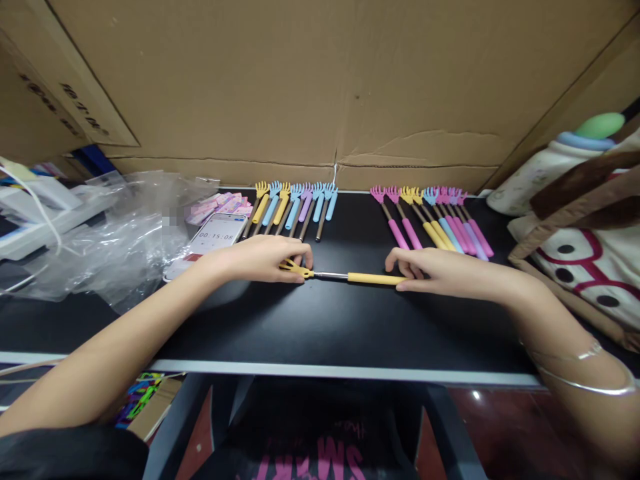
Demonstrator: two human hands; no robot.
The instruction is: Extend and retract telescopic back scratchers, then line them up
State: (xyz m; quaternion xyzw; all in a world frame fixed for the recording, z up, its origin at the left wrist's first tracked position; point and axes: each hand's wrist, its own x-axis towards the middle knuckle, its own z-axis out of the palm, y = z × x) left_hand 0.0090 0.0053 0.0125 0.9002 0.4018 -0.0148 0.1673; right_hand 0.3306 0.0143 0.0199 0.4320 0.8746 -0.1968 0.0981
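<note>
A yellow back scratcher (376, 278) lies sideways between my hands, just above or on the black table; I cannot tell which. My left hand (270, 259) is closed on its claw head, with thumb and fingers partly over the tines. Its short silver rod shows between the head and the yellow handle. Around the handle's far end my right hand (425, 270) pinches, fingers curled. Behind my left hand lie a row of loose claw heads with rods and coloured handles (296, 198). Beyond my right hand is a row of back scratchers with handles fitted (437, 230).
A phone (220, 230) showing a timer lies left, near pink wrappers (220, 207) and clear plastic bags (125, 227). Cardboard (300, 87) walls the table's back. A white bottle (530, 173) and a plush bag (585, 267) stand right. The table's pale edge (320, 370) runs in front.
</note>
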